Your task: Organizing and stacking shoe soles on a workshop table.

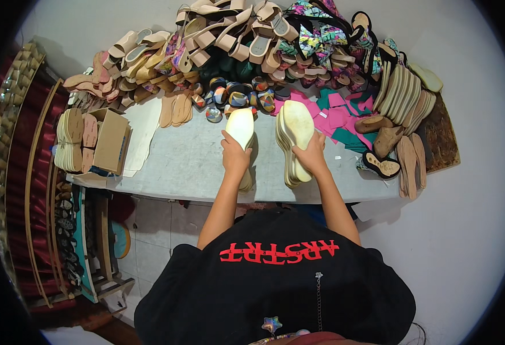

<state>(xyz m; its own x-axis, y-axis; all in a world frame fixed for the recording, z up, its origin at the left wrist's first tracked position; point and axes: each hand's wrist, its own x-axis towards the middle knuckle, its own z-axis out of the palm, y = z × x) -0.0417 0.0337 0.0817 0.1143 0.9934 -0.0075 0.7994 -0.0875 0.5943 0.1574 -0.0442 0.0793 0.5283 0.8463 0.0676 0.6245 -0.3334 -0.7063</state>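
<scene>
A person in a black shirt (275, 287) leans over a grey table (189, 161), both forearms reaching forward from below. The left hand (235, 156) grips a pale insole (241, 127), fingers curled around its heel end, the toe end pointing away past the fingertips; more insoles lie under the palm, touching the table. The right hand (311, 156) clasps a second pale insole (298, 123) on top of a stack (290, 155) of like pieces, fingers wrapped round its near end. Just right of those fingers lie pink and green scraps (338, 118), then tan soles (404, 155) standing on edge near the table's right end. Well left of the left fingers sits a cardboard box (111, 141) beside a pile of thin soles (68, 141). Beyond both sets of fingertips, along the far edge by the wall, runs a heap of beige sandals (229, 34), with patterned colourful ones (315, 40) to the right.
</scene>
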